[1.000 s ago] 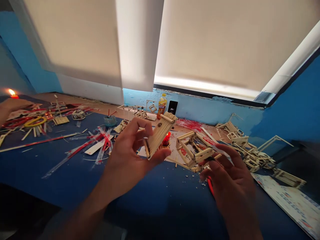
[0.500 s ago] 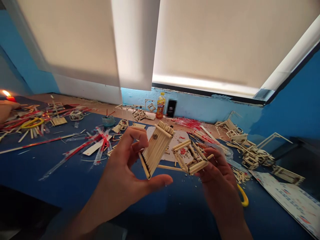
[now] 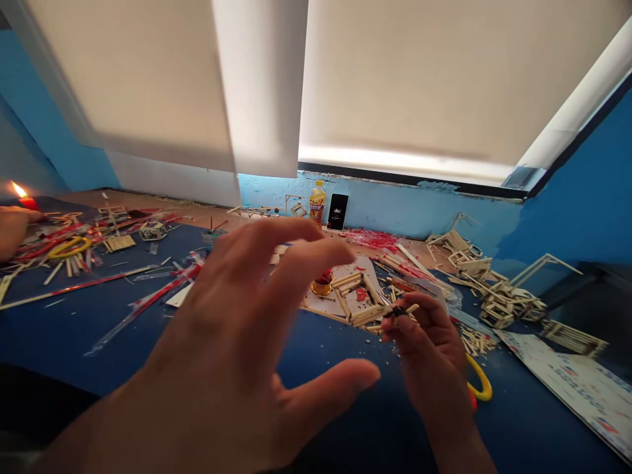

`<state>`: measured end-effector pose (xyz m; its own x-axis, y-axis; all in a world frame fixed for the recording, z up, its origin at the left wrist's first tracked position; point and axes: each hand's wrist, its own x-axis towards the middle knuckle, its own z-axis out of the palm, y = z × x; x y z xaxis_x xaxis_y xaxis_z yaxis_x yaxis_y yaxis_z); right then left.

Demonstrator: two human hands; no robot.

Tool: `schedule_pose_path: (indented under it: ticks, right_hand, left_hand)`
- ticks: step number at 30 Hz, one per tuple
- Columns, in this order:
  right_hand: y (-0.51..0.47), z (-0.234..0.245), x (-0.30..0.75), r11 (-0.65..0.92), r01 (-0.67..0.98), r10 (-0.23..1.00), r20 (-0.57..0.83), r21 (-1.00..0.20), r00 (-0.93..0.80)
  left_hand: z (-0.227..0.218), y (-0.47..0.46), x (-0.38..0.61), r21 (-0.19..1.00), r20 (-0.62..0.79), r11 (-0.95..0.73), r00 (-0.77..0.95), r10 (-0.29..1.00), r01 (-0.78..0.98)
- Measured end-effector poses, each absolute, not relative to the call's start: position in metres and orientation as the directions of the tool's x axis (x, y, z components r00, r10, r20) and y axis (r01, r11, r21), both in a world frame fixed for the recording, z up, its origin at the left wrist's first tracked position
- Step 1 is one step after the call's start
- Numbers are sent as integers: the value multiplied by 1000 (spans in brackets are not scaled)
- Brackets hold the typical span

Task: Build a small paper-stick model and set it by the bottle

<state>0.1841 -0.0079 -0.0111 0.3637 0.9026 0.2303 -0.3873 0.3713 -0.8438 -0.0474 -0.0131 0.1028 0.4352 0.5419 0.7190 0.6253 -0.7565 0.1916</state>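
My left hand (image 3: 247,329) is raised close to the camera, back towards me, with thumb and fingers apart. Nothing shows between them, though the hand hides part of the table behind it. Bent fingers and thumb of my right hand (image 3: 424,352) pinch a small stick frame (image 3: 368,315) at its near right corner, where something dark shows at the fingertips. Just behind the frame stands a red candle (image 3: 322,283) in a gold-coloured holder, on a pale board (image 3: 318,304).
Stick models (image 3: 508,296) crowd the right, beside a printed sheet (image 3: 563,382). Yellow-handled scissors (image 3: 481,382) lie by my right wrist. A drink bottle (image 3: 316,201) and phone (image 3: 337,212) stand at the wall. Far left, another person's hand (image 3: 12,230) is near a lit candle (image 3: 28,202).
My left hand has come nearer the camera, and the stick panel it held is no longer visible. The stick frame in my right hand has tilted lower. The red candle in its holder now shows.
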Motion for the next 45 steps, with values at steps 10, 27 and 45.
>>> schedule_pose_path:
  ticks: [10, 27, 45]
  right_hand:
    - [-4, -10, 201, 391, -205, 891, 313, -897, 328]
    - [-9, 18, 210, 395, 119, 867, 413, -911, 278]
    - [37, 159, 193, 627, 581, 741, 628, -519, -239]
  left_hand:
    - [114, 11, -36, 77, 575, -764, 598, 558, 640]
    - [112, 33, -1, 31, 301, -744, 704, 644, 667]
    - [126, 53, -56, 733, 454, -549, 313, 834, 401]
